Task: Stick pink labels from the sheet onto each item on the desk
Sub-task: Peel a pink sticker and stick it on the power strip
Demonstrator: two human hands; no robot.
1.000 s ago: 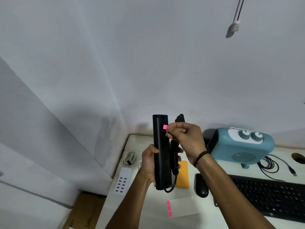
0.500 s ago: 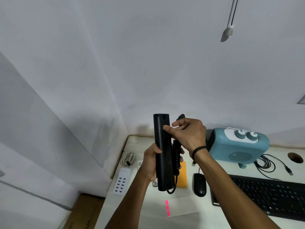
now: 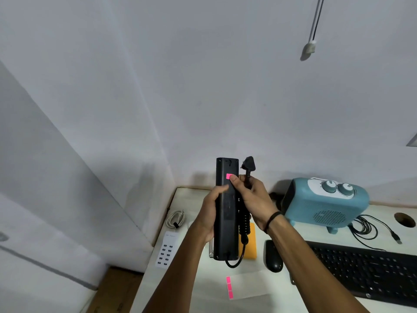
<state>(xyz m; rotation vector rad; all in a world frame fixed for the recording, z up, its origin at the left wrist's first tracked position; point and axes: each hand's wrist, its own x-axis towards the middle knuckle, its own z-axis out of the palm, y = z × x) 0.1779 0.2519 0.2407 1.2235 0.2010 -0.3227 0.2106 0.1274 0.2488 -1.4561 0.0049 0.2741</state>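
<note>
**deskwatch:** watching my feed here. Left to right: cable coil [image 3: 176, 219] and white hub [image 3: 167, 250] at the desk [image 3: 191, 197] edge, no pink on either that I can see. Then the strip [image 3: 226, 208], held upright over the desk. My left hand [image 3: 208, 215] is wrapped round its middle. My right hand [image 3: 250, 197] has fingers curled round the cord and plug [image 3: 248, 167], thumb pressing on a pink label [image 3: 229, 176] near the top of the strip

**tagfan:** so that one's done?

**deskwatch:** label looks stuck on, so I'd call it basically done once it's rubbed flat. Sheet [image 3: 248, 284] lies on the desk below the hands, a few pink labels at its left edge

**tagfan:** what's left then?

**deskwatch:** going right: orange pad [image 3: 251, 247] half hidden behind the strip, mouse [image 3: 273, 256], blue heater [image 3: 325, 202], black cable [image 3: 365, 229], keyboard [image 3: 370, 269]. No pink showing on any of them from this angle, so I reckon most of the job is ahead. Can't tell if there are enough labels. Strip and both arms block the middle of the desk, and the loose cord could snag on things when it's put down
</note>
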